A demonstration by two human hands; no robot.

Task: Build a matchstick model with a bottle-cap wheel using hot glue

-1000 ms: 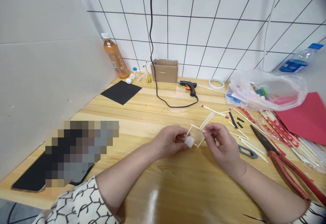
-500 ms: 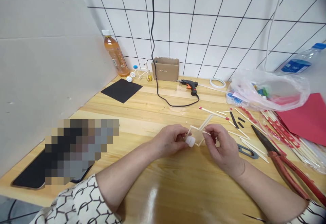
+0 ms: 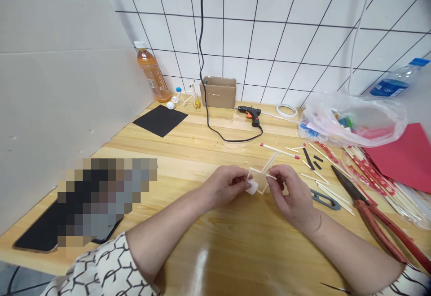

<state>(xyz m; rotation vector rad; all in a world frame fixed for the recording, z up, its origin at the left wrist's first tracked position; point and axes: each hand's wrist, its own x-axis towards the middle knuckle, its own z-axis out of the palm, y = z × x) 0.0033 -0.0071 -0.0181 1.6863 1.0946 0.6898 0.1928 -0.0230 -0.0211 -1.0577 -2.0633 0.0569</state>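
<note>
Between my hands, above the wooden table, is a small stick frame (image 3: 256, 170) of pale thin sticks glued into a box-like shape. A longer crossbar (image 3: 279, 151) with red ends tops its raised part. My left hand (image 3: 226, 187) pinches the frame's left side, beside a white bottle cap (image 3: 251, 187) fixed at its lower left corner. With thumb and forefinger, my right hand (image 3: 292, 193) grips a stick on the right side of the same frame. The fingertips hide some of the joints.
A black glue gun (image 3: 249, 114) lies behind, near a cardboard box (image 3: 218, 92) and a finished-looking stick model (image 3: 185, 96). On the right are cut sticks (image 3: 333, 195), red-handled shears (image 3: 367, 215), a grey cutter (image 3: 325, 199) and a plastic bag (image 3: 353, 121). Phones (image 3: 37, 228) lie left.
Both hands still hold the stick frame in nearly the same place. The cap at its corner has turned slightly, and the whole view has shifted a little.
</note>
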